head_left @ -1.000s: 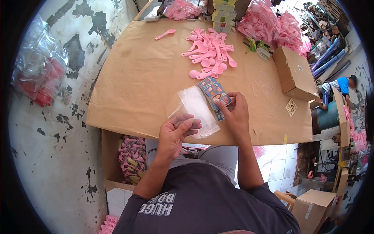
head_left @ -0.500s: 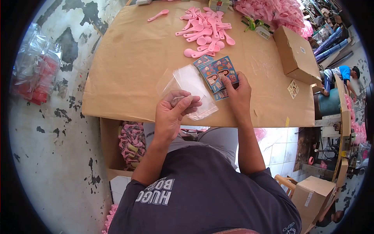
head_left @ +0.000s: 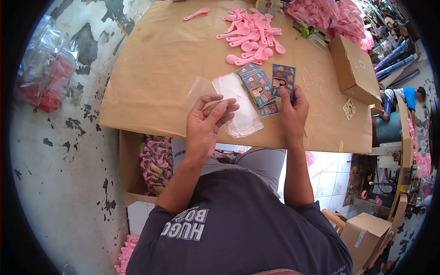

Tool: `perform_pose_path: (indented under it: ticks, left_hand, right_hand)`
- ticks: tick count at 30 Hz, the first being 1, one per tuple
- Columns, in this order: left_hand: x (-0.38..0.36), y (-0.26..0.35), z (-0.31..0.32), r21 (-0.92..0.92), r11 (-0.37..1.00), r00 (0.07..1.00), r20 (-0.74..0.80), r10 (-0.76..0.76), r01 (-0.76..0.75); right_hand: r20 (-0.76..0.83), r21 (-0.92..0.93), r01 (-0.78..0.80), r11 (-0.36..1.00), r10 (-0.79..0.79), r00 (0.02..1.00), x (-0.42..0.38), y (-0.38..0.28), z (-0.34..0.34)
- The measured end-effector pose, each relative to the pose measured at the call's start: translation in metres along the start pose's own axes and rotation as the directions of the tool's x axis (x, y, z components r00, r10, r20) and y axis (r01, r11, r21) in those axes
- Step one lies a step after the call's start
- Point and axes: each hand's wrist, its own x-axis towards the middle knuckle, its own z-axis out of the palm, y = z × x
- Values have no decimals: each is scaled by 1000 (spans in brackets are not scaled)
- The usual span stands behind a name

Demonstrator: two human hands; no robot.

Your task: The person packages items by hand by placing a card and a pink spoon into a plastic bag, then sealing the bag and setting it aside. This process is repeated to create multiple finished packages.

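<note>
My right hand [head_left: 294,109] pinches a blue printed card [head_left: 283,77] between thumb and fingers, just right of a fanned stack of similar cards [head_left: 258,87] on the table. My left hand [head_left: 207,121] is closed, thumb against fingers, on a clear plastic bag [head_left: 198,90] that sticks out beyond the fingertips. The bag is see-through, so its edges are hard to make out. Beside that hand lies a pile of clear plastic bags [head_left: 243,117], partly under the cards' left edge. Several pink measuring spoons [head_left: 250,34] are heaped beyond the cards.
A single pink spoon [head_left: 196,14] lies at the far left of the brown-covered table [head_left: 151,68]. A cardboard box [head_left: 355,64], a small sticker sheet [head_left: 349,109] and bagged pink items [head_left: 327,18] are at the right. A person [head_left: 405,98] bends over farther right.
My right hand has moved right, drawing one card away from the stack. My left hand keeps its pinch on the bag. The view has shifted slightly.
</note>
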Motion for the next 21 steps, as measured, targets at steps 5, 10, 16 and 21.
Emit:
perform_pose_path:
  ticks: [5,10,16,21]
  left_hand:
    - [4,-8,-13,62,997,998,43,42,-44]
    - [10,-10,-15,117,992,998,35,46,-50]
    - [8,-12,7,50,998,999,32,27,-29]
    - [6,-13,6,55,998,997,82,8,-12]
  right_hand:
    - [34,53,87,995,-89,995,-25,-17,-7]
    - [293,179,-193,965,135,947,-60,-37,-13]
    - [319,130,-227,965,177,931,-73,-34,-9]
    - [244,170,-185,968,140,960,-74,-38,-7]
